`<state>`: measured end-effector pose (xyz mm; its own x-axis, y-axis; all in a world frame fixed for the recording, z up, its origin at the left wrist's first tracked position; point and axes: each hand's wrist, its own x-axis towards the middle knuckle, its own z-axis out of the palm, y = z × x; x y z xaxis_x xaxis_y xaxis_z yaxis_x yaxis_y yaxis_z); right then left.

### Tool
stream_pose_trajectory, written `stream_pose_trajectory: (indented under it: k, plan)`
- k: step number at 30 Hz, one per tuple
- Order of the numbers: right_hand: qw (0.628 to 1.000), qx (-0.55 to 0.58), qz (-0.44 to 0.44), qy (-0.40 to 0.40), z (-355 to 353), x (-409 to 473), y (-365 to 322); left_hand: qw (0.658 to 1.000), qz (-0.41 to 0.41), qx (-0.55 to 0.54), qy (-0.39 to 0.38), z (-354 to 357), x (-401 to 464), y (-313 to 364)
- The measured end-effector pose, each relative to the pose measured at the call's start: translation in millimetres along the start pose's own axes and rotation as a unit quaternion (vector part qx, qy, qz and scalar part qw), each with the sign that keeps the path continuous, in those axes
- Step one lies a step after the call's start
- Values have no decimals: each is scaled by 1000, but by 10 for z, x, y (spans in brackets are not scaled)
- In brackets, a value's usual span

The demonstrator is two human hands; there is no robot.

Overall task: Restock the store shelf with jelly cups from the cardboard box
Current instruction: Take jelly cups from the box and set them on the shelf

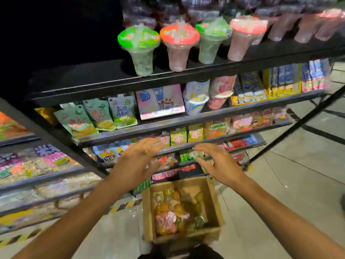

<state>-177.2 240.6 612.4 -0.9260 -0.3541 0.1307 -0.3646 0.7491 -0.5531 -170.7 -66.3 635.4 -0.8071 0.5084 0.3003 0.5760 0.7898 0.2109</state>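
Nearest, on the floor (298,184) by the foot of the shelf (168,79): open box (214,208), jelly cups (171,212) loose in the bottom, mixed orange, green and pink.

Above the box, both hands in the air, palms down. Left hand (138,161) with fingers (149,144) spread and straight, holding nothing. Right hand (218,163) with fingers (201,146) apart too, also empty. Neither touching box or shelf.

Step in hand, probably: reaching for more cups. Best to drop both hands straight into the box, gather a few cups per hand by the rims, not squeeze the soft walls, lift clear of the cardboard edges before going up to a tier.

Beyond the hands, lower tiers packed with bright packets and pouches (100,116), blurred. Higher, the top tier with a bare stretch at its left end and a front row of lidded cups (140,51) along the edge, green and red lids alternating, more wrapped ones behind.

Floor of pale tiles, yellow-black tape (123,206) left of the box. Dim room, black above the shelf's left corner.
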Motion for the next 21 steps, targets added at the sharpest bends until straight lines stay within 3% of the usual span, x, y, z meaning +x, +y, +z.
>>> stream_pose_trajectory:
  k: [5, 9, 13, 15, 17, 21]
  plan:
    - [976, 10, 136, -169, 590, -544, 827, 987, -57, -62, -136, 1207, -316, 281]
    - [945, 33, 226, -235, 1274, -964, 1645, 959, -129, -100, -230, 2365, -747, 400]
    - [908, 69, 287, -297, 2269, -1409, 2388, 942, -174, -129, -257, 3525, -1310, 413]
    - [883, 132, 327, -309, 2785, -1638, 2655, 940, -163, -132, -269, 4072, -1599, 412]
    - [868, 178, 364, -286, 3320, -1872, 2905, 914, -214, -148, -311, 4605, -1868, 366]
    - [847, 169, 416, -284, 4382, -2090, 3475, 900, -227, -124, -351, 5591, -2361, 141]
